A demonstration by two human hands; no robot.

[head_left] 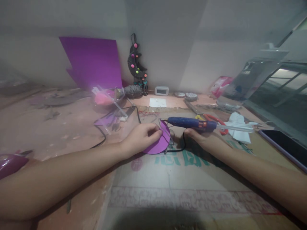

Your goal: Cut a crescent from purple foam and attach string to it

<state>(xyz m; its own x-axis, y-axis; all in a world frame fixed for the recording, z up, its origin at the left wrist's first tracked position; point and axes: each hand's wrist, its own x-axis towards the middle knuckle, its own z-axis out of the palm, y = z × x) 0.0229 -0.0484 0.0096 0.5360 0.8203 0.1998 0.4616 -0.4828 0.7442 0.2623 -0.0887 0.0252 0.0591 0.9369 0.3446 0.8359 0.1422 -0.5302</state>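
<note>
Pinched in my left hand (146, 137) is a purple paper crescent (158, 145), its curved edge toward the right. A thin grey cord (164, 132) lies along the paper near my fingertips. My right hand (201, 137) grips a blue hot glue gun (189, 123) from below, its fingers mostly hidden. The gun points left, and its metal tip is at the top of the crescent beside the cord; whether it touches, I cannot tell. A clear glue stick (236, 128) sticks out of the gun's back end. The gun's black cable hangs below it.
A printed cardboard sheet (177, 179) lies under my hands. Scissors and red-handled pliers (219, 121), white tissue (240, 126) and a phone (285, 148) are on the right. Behind stand purple card (96, 62), a dark decorated moon (135, 62), grey twine (134, 91) and a small digital clock (161, 91).
</note>
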